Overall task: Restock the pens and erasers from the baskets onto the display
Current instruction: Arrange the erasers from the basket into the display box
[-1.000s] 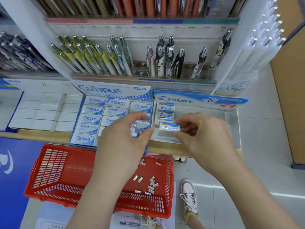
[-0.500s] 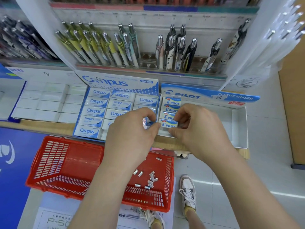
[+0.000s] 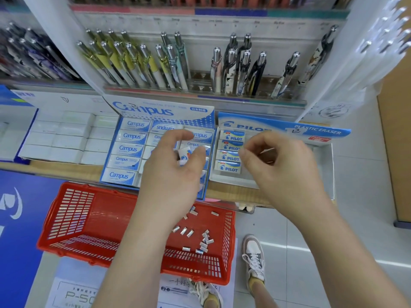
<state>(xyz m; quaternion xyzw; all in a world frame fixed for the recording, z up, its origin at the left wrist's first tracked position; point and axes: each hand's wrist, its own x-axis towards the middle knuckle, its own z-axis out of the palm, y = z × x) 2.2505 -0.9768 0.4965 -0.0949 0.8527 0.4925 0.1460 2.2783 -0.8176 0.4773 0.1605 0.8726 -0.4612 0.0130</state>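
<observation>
My left hand [image 3: 171,174] hovers over the Campus eraser box [image 3: 130,150] and grips a small white eraser with blue and red print [image 3: 184,155] in its curled fingers. My right hand [image 3: 282,167] hangs over the white Pilot eraser box [image 3: 327,167], fingers loosely curled, with nothing visible between them. A column of several Pilot erasers [image 3: 229,167] lies along that box's left side, just left of my right thumb. Below the shelf, a red basket [image 3: 73,218] holds several small wrapped erasers [image 3: 203,241]. Pens [image 3: 244,70] stand in the rack above.
A box of plain white erasers [image 3: 60,138] lies left of the Campus box. The wooden shelf edge [image 3: 66,172] runs above the basket. A blue panel [image 3: 17,218] is at the left. My feet in sneakers [image 3: 253,256] stand on the tiled floor beside printed sheets [image 3: 73,292].
My right hand set the Pilot eraser it pinched into the column in the Pilot box and let go, drawing back to the right. My left hand still holds its eraser.
</observation>
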